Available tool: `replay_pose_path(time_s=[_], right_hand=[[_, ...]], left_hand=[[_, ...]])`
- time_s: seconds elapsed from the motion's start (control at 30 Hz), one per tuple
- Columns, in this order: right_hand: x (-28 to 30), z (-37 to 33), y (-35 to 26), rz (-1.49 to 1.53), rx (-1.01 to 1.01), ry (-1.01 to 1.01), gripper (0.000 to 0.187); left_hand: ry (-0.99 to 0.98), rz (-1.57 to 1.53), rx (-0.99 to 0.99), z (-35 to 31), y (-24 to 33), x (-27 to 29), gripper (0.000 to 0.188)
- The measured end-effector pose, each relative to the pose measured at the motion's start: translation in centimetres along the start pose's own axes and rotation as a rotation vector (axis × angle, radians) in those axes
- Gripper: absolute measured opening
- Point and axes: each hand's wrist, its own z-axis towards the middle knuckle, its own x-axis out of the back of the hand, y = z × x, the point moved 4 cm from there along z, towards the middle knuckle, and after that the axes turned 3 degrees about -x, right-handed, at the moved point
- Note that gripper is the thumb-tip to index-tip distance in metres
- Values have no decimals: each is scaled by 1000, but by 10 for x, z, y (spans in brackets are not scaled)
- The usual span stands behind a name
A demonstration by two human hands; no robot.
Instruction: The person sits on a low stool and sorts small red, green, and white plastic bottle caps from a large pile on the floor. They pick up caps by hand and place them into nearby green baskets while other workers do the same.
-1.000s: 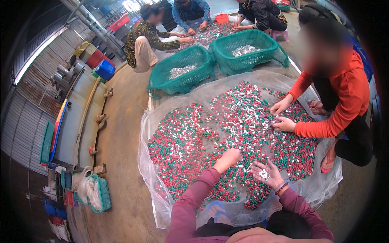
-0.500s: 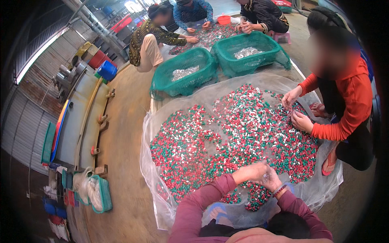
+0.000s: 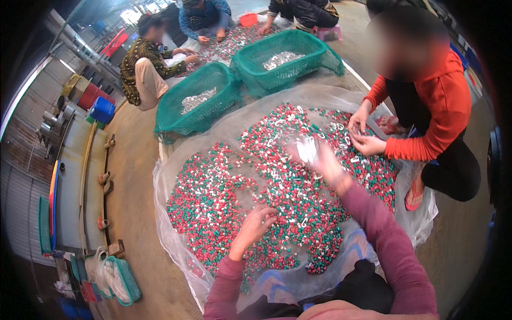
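We sit on a bare concrete floor (image 3: 133, 176) in a workshop, with corrugated metal along the left edge of the frame. A clear plastic sheet (image 3: 176, 176) fills the centre, heaped with small red, green and white pieces (image 3: 213, 192). In the upper middle stand two green mesh baskets (image 3: 176, 114), each holding a pile of whitish pieces (image 3: 196, 100). Our left hand (image 3: 255, 226), lower centre, rests fingers spread and loose on the heap, gripping nothing. Our right hand (image 3: 320, 160) is blurred above the heap, white pieces at its fingertips; we cannot tell its grip. A person in orange (image 3: 437, 106) works at the right.
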Motion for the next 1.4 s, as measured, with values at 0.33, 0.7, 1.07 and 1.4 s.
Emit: replay_pose_path(time_s=[0.33, 0.7, 1.07, 1.4], right_hand=[[-146, 30, -147, -142, 335, -379, 43], [89, -113, -12, -1067, -72, 242, 31], [112, -100, 37, -2158, 340, 126, 41], [112, -67, 115, -2645, 258, -108, 38]], left_hand=[[32, -89, -62, 1, 1, -40, 28], [-88, 411, -121, 37, -61, -150, 20], [-48, 318, -82, 13, -63, -162, 28], [315, -1306, 349, -23, -89, -60, 19]])
